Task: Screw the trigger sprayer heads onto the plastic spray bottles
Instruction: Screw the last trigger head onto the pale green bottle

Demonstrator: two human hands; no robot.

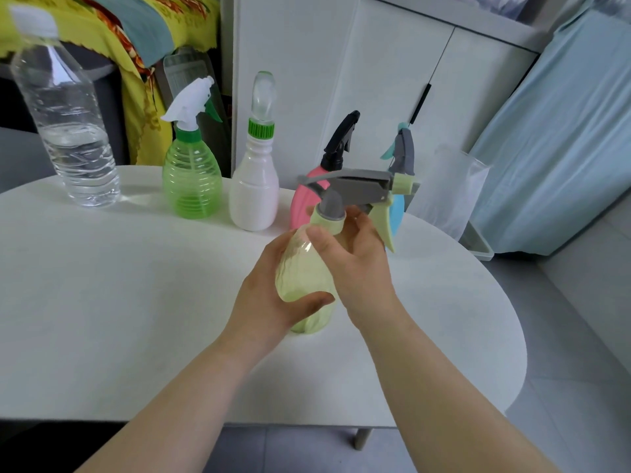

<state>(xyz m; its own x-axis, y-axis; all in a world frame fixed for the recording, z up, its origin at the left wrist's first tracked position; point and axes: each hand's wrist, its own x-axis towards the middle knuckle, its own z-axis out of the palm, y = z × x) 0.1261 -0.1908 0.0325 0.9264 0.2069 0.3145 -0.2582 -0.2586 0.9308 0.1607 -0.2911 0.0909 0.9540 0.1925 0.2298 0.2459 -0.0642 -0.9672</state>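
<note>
The left hand [266, 297] clamps its grip round the yellow bottle [300, 271], right hand [358, 264] round the sprayer head [358, 187].

White table [119, 302]; spray bottles [190, 179], water bottle [68, 131]

A: Material on the yellow bottle [302, 268]?
B: Translucent plastic, glossy, wavy ribs. Its sprayer head [358, 189]: opaque plastic, matt.
A: And the desk [119, 302]?
B: White, smooth, matt top.
A: Back row?
B: 3 plastics: water bottle [65, 107] clear and glossy, green bottle [191, 186] translucent and ridged, white bottle [254, 199] opaque, slight sheen. Printed cloth [112, 39] behind, matt fabric.
</note>
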